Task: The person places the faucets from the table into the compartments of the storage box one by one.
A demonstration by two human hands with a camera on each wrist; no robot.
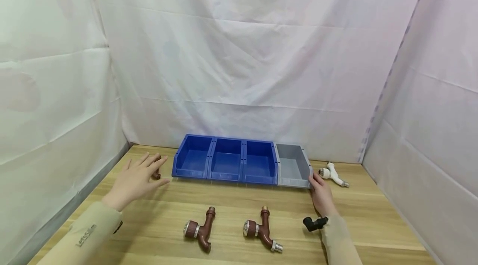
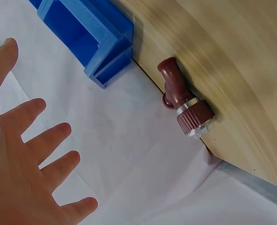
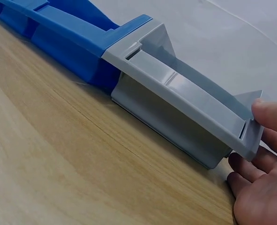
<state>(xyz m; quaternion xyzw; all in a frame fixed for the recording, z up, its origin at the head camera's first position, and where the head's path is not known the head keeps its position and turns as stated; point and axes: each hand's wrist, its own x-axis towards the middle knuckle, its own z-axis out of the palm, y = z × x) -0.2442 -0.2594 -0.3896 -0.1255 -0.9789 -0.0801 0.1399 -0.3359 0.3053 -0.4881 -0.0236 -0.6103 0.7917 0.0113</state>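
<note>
My left hand hovers at the left with its fingers spread and nothing in it. Partly hidden behind it, a dark brown plastic tap lies on the table, apart from the fingers in the left wrist view. At the row's right end stands a grey storage bin, joined side by side to several blue bins. My right hand grips the grey bin's front right corner, thumb on its edge and fingers underneath. Just beyond that hand lies a white tap.
Two more brown taps lie on the wooden table in front: one tap left of centre, the other tap with a metal nozzle. White curtains hang behind the bins and on both sides.
</note>
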